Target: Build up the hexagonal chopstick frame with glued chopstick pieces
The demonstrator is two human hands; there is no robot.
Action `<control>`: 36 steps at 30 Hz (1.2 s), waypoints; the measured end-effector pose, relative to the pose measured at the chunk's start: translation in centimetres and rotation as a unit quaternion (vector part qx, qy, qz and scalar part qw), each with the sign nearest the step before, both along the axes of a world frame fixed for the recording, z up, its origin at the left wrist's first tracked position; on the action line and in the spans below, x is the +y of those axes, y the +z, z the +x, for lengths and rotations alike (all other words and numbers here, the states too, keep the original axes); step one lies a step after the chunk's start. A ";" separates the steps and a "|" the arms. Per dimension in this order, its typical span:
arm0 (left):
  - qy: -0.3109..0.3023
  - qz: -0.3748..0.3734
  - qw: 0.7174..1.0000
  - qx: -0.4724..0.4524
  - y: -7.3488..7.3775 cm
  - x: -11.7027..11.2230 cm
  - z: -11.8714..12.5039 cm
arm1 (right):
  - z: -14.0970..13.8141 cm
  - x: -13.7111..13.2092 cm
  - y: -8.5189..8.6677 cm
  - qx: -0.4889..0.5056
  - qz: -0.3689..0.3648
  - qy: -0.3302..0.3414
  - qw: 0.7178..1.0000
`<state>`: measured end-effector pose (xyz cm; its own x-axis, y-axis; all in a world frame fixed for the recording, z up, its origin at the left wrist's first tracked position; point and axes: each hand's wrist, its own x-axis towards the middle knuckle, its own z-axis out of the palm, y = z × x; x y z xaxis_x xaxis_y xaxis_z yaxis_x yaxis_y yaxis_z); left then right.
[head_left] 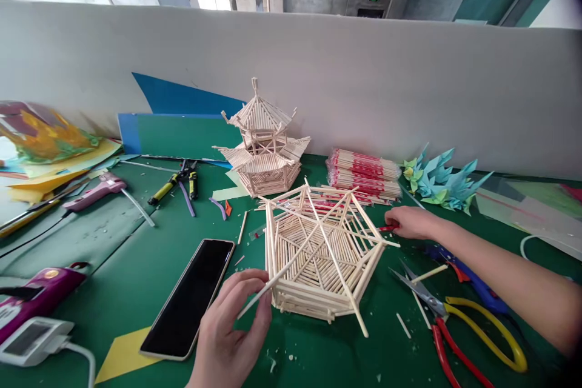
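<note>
A six-sided frame built of thin wooden sticks (318,254) stands on the green table in front of me. Long sticks cross over its open top. My left hand (239,321) pinches the near-left end of one crossing stick (284,267) between thumb and fingers. Beside the frame's right corner, my right hand (409,222) is closed on a thin red object (387,228), mostly hidden by the fingers; its kind cannot be made out. Another long stick (339,267) lies across the top, its near end sticking out past the front rim.
Behind stands a stick pagoda (261,139), with wrapped stick bundles (364,173) to its right. Red-and-yellow-handled scissors (448,309) and a blue tool (477,282) lie near my right forearm. A phone (188,297), pliers (175,185) and a pink glue gun (97,191) are left.
</note>
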<state>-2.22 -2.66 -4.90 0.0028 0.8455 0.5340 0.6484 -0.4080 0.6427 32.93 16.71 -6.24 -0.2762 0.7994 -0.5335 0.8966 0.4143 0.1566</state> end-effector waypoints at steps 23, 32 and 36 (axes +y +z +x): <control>0.006 -0.013 1.000 0.004 0.0 -0.6 -0.2 | 1.8 -0.1 0.5 0.068 0.097 0.001 0.993; 0.008 -0.004 1.000 0.015 0.2 -0.8 -0.3 | 2.6 -1.2 1.5 0.171 0.083 -0.104 0.976; 0.017 -0.010 1.000 0.018 0.1 -1.0 -0.7 | 5.2 -5.8 3.1 0.284 0.052 -0.165 0.943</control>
